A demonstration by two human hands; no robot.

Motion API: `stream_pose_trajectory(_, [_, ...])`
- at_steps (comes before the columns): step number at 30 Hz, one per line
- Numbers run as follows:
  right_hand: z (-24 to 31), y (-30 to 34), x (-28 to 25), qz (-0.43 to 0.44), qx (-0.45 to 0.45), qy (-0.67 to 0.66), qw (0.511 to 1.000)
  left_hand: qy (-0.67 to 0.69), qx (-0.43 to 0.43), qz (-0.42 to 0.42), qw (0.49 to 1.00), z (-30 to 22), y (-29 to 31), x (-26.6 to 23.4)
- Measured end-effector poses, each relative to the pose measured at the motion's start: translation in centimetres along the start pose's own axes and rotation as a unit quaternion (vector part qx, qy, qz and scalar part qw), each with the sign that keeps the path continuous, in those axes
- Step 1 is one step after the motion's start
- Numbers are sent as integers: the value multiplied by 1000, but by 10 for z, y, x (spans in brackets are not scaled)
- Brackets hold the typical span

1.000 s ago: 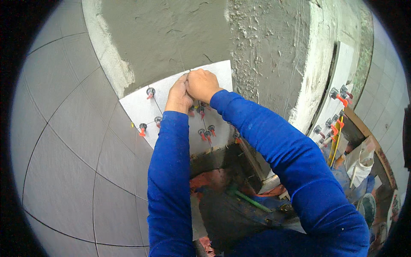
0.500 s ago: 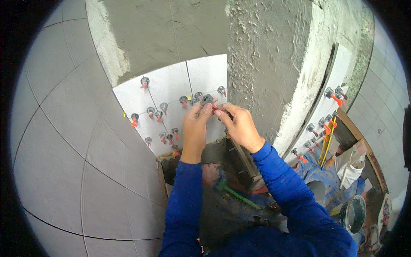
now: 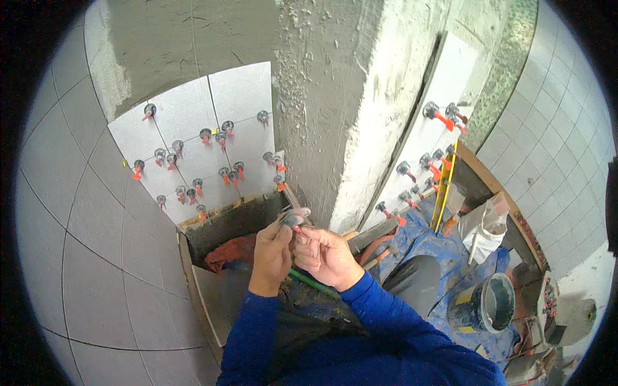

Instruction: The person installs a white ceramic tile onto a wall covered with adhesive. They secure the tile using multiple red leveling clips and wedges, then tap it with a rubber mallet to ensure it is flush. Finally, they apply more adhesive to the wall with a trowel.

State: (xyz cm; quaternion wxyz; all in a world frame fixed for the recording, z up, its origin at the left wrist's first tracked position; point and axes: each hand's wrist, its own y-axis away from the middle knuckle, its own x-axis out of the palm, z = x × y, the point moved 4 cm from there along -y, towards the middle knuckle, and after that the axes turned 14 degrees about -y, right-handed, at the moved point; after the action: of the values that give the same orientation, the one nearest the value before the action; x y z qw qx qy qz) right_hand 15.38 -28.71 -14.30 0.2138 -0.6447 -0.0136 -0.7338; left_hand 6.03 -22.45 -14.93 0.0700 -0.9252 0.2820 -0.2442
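In front of my body, my two hands meet over one small tile leveler (image 3: pixel 297 228) with a dark round cap and a red stem. My left hand (image 3: pixel 271 258) is closed around its cap. The fingers of my right hand (image 3: pixel 327 256) pinch the red stem, partly covering it. Beyond my hands, white tiles (image 3: pixel 187 103) stand on the wall with several black-and-red levelers (image 3: pixel 222 136) fixed along their joints. To the right, a narrow white tile strip (image 3: pixel 412 154) on the column carries more such levelers (image 3: pixel 438 114).
Large grey tiles (image 3: pixel 96 257) cover the left wall. A bare cement column (image 3: pixel 322 116) rises ahead. On the right are a yellow spirit level (image 3: pixel 444 193), a white sack (image 3: pixel 483 225) and a dark bucket (image 3: pixel 479 305) on blue sheeting (image 3: pixel 412 238).
Both hands have come down from the tiled wall toward my body, with the leveler between them. The view has swung right, bringing the bucket and sack further in.
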Motion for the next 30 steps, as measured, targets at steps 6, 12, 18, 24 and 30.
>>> stream_pose_trajectory(6, [11,8,25,-146,-266,623,721,-135,61,-118,982,-4,5,6])
stream_pose_trajectory(12, [14,-13,15,-107,-144,252,951,51,13,-74,996,0,-7,5])
stream_pose_trajectory(18, [34,-32,51,-180,-296,512,786,-97,154,-31,983,-34,-40,18])
stream_pose_trajectory(24, [44,-53,68,-126,-346,595,715,-76,210,1,975,-68,-87,7])
stream_pose_trajectory(30, [46,-64,60,-104,-372,685,618,-124,115,5,985,-50,-72,-16])
